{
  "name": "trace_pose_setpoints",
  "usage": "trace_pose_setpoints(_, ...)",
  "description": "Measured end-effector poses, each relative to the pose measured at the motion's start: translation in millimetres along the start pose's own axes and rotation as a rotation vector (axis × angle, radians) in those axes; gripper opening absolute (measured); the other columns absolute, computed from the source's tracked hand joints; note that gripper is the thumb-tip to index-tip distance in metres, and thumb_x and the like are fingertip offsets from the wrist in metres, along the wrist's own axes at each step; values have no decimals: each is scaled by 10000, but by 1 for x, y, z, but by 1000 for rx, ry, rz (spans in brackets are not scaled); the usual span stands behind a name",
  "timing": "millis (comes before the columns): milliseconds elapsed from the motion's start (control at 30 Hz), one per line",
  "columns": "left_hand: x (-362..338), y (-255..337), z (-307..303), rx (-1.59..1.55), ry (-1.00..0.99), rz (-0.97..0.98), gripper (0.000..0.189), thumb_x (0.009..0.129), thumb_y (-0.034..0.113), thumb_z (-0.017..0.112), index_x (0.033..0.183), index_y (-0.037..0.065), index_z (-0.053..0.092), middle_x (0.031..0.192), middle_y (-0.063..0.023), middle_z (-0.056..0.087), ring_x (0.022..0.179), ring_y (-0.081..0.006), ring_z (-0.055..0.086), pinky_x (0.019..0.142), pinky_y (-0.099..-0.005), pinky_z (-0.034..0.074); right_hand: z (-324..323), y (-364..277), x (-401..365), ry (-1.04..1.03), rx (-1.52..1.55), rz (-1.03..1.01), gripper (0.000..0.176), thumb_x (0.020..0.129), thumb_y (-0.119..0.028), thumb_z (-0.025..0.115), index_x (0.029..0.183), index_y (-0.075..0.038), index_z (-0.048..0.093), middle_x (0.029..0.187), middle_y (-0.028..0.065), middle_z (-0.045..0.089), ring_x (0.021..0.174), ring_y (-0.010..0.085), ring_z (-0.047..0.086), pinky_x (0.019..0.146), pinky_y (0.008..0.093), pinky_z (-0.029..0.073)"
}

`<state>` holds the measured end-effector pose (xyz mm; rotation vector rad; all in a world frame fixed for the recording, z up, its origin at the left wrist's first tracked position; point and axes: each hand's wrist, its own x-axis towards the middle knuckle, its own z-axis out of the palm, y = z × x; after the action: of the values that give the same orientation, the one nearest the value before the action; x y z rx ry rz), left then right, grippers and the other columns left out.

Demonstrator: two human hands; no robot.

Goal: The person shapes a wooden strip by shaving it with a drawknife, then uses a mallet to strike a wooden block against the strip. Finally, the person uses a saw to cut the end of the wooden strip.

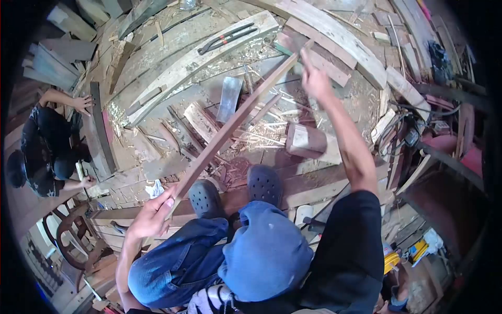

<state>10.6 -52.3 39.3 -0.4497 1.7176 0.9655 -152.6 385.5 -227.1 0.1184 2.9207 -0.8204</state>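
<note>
A long, narrow wooden strip [230, 129] runs diagonally from my lap up to the far side of the floor. My left hand [152, 215] is wrapped round its near end, thumb on top. By its far end is my right hand [316, 79], fingers curled in against the strip's edge; they are slightly blurred and partly hidden. Under the strip lie a bent dark metal plate [229, 99] and rough wood offcuts [201, 121]. A wooden block [305, 140] sits below my right forearm.
Pincers [226, 39] with orange marks rest on a pale curved board [193, 62]. At the left, a co-worker [52, 141] has a hand on a dark plank [100, 128]. Shavings litter the floor round my clogs [264, 184]. Wooden chair parts [73, 235] stand lower left.
</note>
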Motion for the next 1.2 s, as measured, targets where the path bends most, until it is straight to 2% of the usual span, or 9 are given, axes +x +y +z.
trace_pose_setpoints(67,-2,-6,1,-16,-7,12,449,1012,192,382,1451,138,306,602,-1,456,412,-72,442,418,-242,423,-15,1,-11,-61,-143,-83,589,900,-215,467,1446,-294,260,869,258,650,906,435,617,840,514,489)
trace_pose_setpoints(133,-2,3,5,33,14,31,443,1012,190,382,1446,132,318,574,14,434,403,-73,437,405,-247,416,-18,37,23,-57,-117,267,615,897,-228,481,1451,-335,237,862,274,645,939,442,606,868,507,482)
trace_pose_setpoints(167,-2,2,8,45,48,17,444,1012,194,384,1446,132,319,547,19,420,404,-72,437,403,-249,412,-19,40,33,-73,-179,304,619,901,-231,483,1449,-362,227,907,280,640,935,442,607,864,506,484)
trace_pose_setpoints(333,-6,16,6,82,24,-24,453,1009,190,391,1451,133,308,538,13,417,413,-73,435,417,-250,419,-1,22,11,-79,-49,108,572,921,-249,443,1446,-352,239,927,280,637,859,453,622,791,531,497)
trace_pose_setpoints(433,-9,11,13,16,51,-38,446,1006,188,395,1444,138,328,544,18,420,411,-69,426,415,-251,417,-7,25,37,-17,-117,292,621,891,-219,481,1460,-270,236,871,288,640,822,453,631,775,535,501)
trace_pose_setpoints(800,-9,10,8,21,67,22,449,998,168,421,1437,121,341,552,19,426,420,-62,427,432,-244,431,-8,-7,18,-114,-67,391,677,831,-107,464,1467,-174,241,1026,284,627,966,415,622,845,486,501)
trace_pose_setpoints(967,-9,13,10,48,67,-21,445,994,170,429,1425,84,353,571,20,455,455,-58,455,449,-248,460,16,1,32,53,-76,363,673,825,-116,445,1460,-101,224,924,306,629,872,464,617,815,517,487)
trace_pose_setpoints(1067,-5,15,7,51,78,-10,451,993,171,431,1424,67,347,576,18,462,444,-57,448,440,-252,459,-2,-12,17,-90,-139,357,682,828,-132,450,1469,-140,219,964,313,622,892,457,620,834,491,493)
trace_pose_setpoints(1200,-5,7,2,46,34,22,452,998,185,421,1430,81,338,517,17,419,402,-65,429,424,-258,444,4,-22,18,-7,-36,420,657,845,-156,442,1469,-162,233,976,316,618,918,440,618,837,486,491)
